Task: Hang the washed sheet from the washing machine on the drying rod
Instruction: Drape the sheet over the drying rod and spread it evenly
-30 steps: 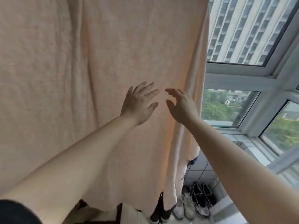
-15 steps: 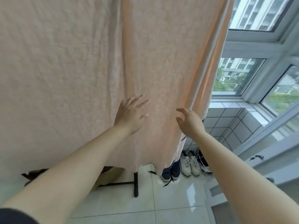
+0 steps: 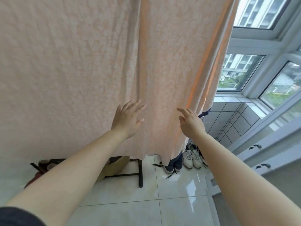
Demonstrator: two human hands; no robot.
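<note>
A large peach-coloured sheet (image 3: 73, 70) hangs down in front of me and fills most of the view; its top and the drying rod are out of frame. Its lower hem ends a little above the floor. My left hand (image 3: 127, 119) lies flat against the sheet's lower part with fingers straight and spread. My right hand (image 3: 190, 122) is held open beside it, fingers extended toward the sheet near its right edge; whether they touch the cloth is unclear.
A black metal rack foot (image 3: 140, 173) stands on the white tiled floor (image 3: 171, 201) below the sheet. Several shoes (image 3: 190, 158) line the tiled wall at right. Windows (image 3: 241, 72) and a white cabinet (image 3: 260, 160) close off the right side.
Both hands have slid down the sheet from about mid-height to its lower part, and my view has tilted down, bringing the floor, rack foot and shoes into sight.
</note>
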